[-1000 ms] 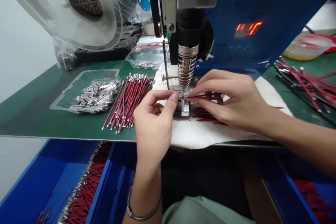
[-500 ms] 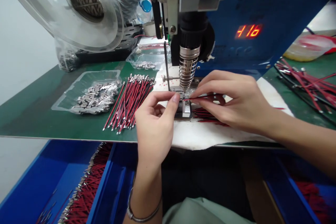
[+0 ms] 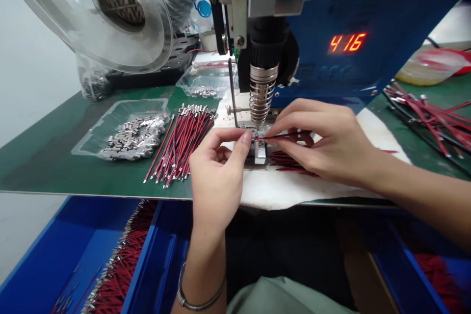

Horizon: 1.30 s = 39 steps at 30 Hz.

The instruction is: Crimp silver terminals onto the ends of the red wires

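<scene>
My right hand [image 3: 322, 142] pinches a thin red-and-black wire [image 3: 281, 136], its tip pointing left over a small metal fixture [image 3: 261, 152]. Thumb and forefinger of my left hand [image 3: 222, 167] are closed together at the fixture's left side; whatever sits between them is too small to make out. Just above both fingertips stands the spring-wrapped tip of a soldering head [image 3: 262, 93]. More red-and-black wires [image 3: 289, 161] lie under my right hand on a white cloth [image 3: 279, 189].
Left of my hands lie a bundle of wires with metal ends [image 3: 184, 144] and a clear tray [image 3: 86, 142] of small metal parts. A blue machine housing [image 3: 324, 78] reads 416. Blue bins [image 3: 91, 240] sit below the table edge. More wires [image 3: 434, 117] lie at right.
Both hands hold nearly the same position at the fixture. The view has shifted very slightly; nothing has been picked up or let go.
</scene>
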### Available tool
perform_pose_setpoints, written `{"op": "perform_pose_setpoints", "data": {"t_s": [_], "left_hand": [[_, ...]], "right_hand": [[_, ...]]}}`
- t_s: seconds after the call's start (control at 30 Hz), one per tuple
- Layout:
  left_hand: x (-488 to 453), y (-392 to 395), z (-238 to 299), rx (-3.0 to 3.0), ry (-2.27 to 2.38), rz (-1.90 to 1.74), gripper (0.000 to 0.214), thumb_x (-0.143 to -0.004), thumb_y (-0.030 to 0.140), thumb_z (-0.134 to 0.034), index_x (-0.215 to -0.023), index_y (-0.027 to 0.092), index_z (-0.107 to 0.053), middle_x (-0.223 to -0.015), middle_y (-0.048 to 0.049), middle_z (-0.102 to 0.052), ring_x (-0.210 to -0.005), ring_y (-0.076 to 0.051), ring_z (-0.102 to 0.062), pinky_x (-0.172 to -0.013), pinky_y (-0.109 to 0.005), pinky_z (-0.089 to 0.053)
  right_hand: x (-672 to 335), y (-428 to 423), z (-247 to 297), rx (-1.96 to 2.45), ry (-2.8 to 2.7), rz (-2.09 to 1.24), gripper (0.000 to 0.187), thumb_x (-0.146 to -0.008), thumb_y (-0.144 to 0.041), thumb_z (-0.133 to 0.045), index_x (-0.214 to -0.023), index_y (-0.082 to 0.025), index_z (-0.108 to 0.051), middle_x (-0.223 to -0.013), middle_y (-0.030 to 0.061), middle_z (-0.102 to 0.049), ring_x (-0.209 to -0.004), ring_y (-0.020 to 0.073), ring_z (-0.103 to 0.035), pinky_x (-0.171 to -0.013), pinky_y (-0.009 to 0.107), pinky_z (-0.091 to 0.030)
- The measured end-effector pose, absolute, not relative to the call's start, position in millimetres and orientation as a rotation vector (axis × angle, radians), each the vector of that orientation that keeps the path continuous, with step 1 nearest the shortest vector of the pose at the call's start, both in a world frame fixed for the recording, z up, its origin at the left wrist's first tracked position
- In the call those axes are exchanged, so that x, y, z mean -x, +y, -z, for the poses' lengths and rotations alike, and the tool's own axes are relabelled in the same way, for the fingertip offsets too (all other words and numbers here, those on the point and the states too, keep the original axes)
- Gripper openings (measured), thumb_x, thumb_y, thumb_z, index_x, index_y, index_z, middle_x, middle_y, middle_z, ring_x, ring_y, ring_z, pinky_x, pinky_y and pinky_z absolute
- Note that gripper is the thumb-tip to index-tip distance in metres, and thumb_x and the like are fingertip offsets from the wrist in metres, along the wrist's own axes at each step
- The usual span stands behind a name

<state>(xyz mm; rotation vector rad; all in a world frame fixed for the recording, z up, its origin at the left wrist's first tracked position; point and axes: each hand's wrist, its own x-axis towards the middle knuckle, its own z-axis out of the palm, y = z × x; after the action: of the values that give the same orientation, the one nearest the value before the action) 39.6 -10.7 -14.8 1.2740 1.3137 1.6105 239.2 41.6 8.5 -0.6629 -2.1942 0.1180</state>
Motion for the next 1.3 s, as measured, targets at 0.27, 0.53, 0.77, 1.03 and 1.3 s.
{"op": "perform_pose_setpoints", "data": {"t_s": [0.27,0.53,0.77,1.03,1.3], "left_hand": [[-39.3,-10.5,15.2,-1.293,1.345,-1.605,0.016,-0.094,0.038,-0.087,-0.095,0.022,-0.085,-0.075,-0.0007,-0.069,-0.056,-0.011,-0.045,-0.050,-0.025,-0.033],[-39.4,-10.0,16.4,-1.277,1.342,-1.602,0.018,-0.094,0.040,-0.088,-0.094,0.022,-0.084,-0.078,-0.0015,-0.071,-0.058,-0.012,-0.050,-0.050,-0.025,-0.034],[-38.9,-9.9,17.1,-1.291,1.322,-1.609,0.017,-0.095,0.040,-0.087,-0.095,0.023,-0.084,-0.081,-0.0021,-0.073,-0.060,-0.012,-0.052,-0.051,-0.025,-0.035],[-38.8,-10.1,17.8,-1.305,1.320,-1.607,0.020,-0.095,0.041,-0.087,-0.096,0.022,-0.085,-0.080,-0.0023,-0.073,-0.064,-0.013,-0.057,-0.053,-0.024,-0.040],[-38.9,-9.3,18.8,-1.301,1.327,-1.617,0.019,-0.094,0.039,-0.088,-0.096,0.021,-0.085,-0.082,-0.0027,-0.074,-0.068,-0.013,-0.063,-0.056,-0.022,-0.045]], "right_hand": [[-240.2,43.5,-6.4,0.666,-2.204,-0.080,0.009,-0.102,-0.021,-0.076,-0.100,-0.027,-0.082,-0.097,0.0015,-0.080,-0.081,0.0182,-0.076,-0.075,0.030,-0.063],[-239.7,42.2,-7.7,0.696,-2.200,-0.085,0.011,-0.101,-0.020,-0.076,-0.100,-0.029,-0.083,-0.098,0.0022,-0.081,-0.082,0.0197,-0.077,-0.075,0.032,-0.064],[-239.6,42.6,-7.3,0.699,-2.199,-0.090,0.012,-0.101,-0.021,-0.076,-0.099,-0.030,-0.083,-0.098,0.0018,-0.081,-0.080,0.0199,-0.076,-0.072,0.033,-0.063],[-239.8,42.3,-7.0,0.678,-2.200,-0.091,0.011,-0.102,-0.019,-0.075,-0.099,-0.027,-0.083,-0.098,0.0023,-0.080,-0.081,0.0182,-0.075,-0.075,0.030,-0.063],[-240.9,42.9,-8.2,0.692,-2.220,-0.080,0.010,-0.103,-0.022,-0.074,-0.101,-0.025,-0.083,-0.098,0.0026,-0.080,-0.081,0.0176,-0.075,-0.075,0.030,-0.062]]}}
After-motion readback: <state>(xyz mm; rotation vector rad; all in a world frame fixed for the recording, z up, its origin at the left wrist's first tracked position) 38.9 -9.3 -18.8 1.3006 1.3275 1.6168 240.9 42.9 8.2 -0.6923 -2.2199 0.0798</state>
